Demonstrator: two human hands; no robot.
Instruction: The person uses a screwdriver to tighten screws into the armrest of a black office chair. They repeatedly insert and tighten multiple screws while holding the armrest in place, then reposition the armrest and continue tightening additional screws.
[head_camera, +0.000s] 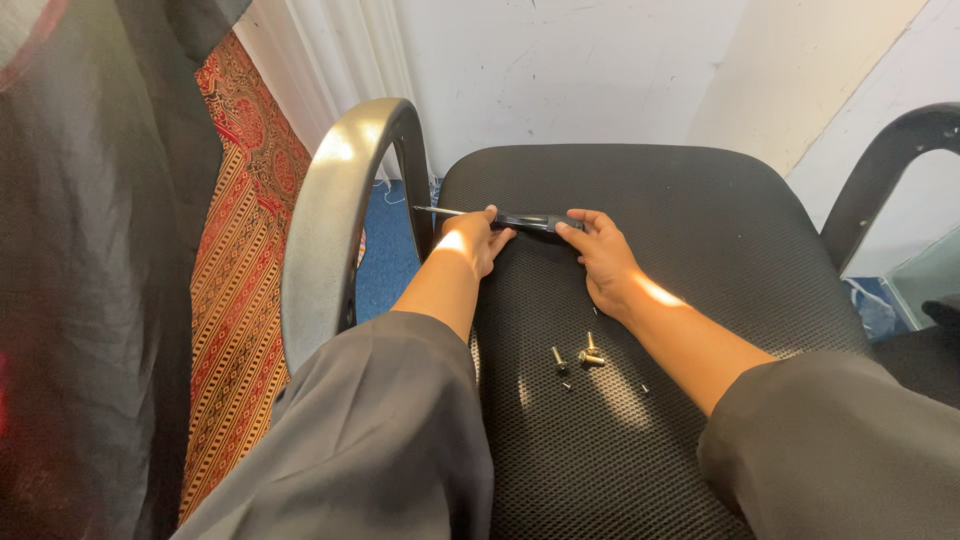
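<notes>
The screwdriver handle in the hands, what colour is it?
Black, seen in the head view: the screwdriver handle.

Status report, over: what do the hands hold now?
Both hands on screwdriver: left hand near shaft, right hand at handle end. Screws loose on chair seat. Left armrest beside tip.
</notes>
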